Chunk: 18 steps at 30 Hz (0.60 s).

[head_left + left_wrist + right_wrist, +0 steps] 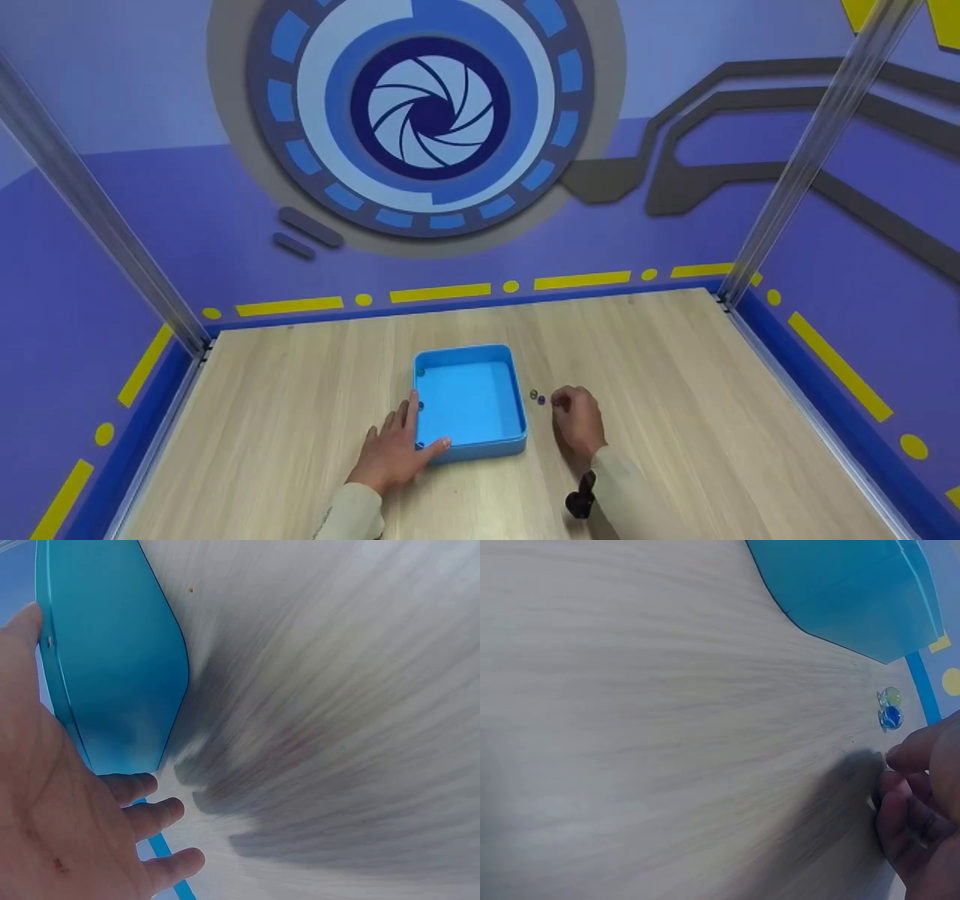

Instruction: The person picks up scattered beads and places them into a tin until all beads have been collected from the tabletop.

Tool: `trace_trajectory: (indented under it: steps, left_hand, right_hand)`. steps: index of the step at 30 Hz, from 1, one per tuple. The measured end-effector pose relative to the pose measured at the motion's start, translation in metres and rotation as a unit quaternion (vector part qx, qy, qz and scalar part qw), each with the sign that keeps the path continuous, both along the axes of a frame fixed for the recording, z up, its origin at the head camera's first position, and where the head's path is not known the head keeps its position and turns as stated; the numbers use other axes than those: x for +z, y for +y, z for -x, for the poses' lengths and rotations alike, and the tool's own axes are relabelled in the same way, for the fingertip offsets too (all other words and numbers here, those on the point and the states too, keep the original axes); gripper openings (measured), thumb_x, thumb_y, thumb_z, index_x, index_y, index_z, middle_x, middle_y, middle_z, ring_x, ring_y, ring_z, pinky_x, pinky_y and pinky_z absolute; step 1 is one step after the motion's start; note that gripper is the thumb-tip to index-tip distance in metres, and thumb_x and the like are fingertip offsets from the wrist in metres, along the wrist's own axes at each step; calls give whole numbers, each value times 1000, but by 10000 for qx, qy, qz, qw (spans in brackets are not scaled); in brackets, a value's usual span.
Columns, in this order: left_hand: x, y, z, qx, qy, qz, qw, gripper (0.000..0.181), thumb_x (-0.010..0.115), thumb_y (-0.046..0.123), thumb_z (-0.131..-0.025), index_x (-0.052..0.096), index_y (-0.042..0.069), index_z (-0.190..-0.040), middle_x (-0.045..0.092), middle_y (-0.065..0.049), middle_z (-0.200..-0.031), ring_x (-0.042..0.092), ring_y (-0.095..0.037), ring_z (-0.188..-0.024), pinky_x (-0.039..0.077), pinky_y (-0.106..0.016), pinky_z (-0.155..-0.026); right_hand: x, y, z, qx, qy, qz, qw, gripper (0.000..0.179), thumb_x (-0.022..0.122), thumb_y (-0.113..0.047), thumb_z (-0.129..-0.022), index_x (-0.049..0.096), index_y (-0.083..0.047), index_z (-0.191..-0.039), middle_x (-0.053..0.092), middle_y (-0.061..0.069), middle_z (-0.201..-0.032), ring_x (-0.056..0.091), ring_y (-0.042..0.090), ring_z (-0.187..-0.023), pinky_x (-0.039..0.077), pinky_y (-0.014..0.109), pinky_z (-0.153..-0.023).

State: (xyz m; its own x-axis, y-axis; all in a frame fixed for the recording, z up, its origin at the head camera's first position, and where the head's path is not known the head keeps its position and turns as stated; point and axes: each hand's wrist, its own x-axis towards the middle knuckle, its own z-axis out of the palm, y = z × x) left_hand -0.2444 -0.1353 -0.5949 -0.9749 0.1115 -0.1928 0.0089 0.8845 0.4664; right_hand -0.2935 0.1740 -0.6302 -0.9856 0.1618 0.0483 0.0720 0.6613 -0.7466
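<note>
A square light-blue tray (471, 448) stands on the table with several small marbles along its left inner side, among them a dark marble (421, 373) near the far corner. My left hand (391, 452) lies spread at the tray's near left corner, thumb over the front rim and index finger along the left wall. To the right of the tray, my right hand (580, 421) pinches a small marble at the fingertips, mostly hidden by them. Just left of those fingers, a yellowish clear marble (891, 696) and a blue-and-white marble (891, 718) sit side by side on the table.
The wooden tabletop (300, 397) is walled in by blue-purple panels (172, 240) at the back and sides. Metal posts (802, 150) rise at the back corners. A black strap device (580, 498) is on my right wrist.
</note>
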Motion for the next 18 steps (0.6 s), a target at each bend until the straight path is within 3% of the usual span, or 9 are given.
trace_trajectory:
  steps: [13, 18]
  left_hand:
    - [-1, -1, 2, -1, -23, 9, 10000, 105, 52, 74, -82, 8, 16, -157, 25, -15, -160, 26, -43, -145, 16, -72, -110]
    - [0, -1, 1, -64, 115, 51, 9999, 105, 53, 73, -82, 10, 13, -156, 28, -17, -158, 29, -45, -143, 20, -73, -107]
  right_hand:
    - [0, 3, -2, -50, 24, 81, 10000, 17, 63, 3, -86, 70, -7, -99, 63, 6, -94, 58, 16, -87, 48, 36, -79]
    - [0, 4, -4, -4, 54, 146, 9999, 18, 64, 2, -86, 69, -7, -101, 63, 6, -97, 59, 17, -89, 49, 37, -81]
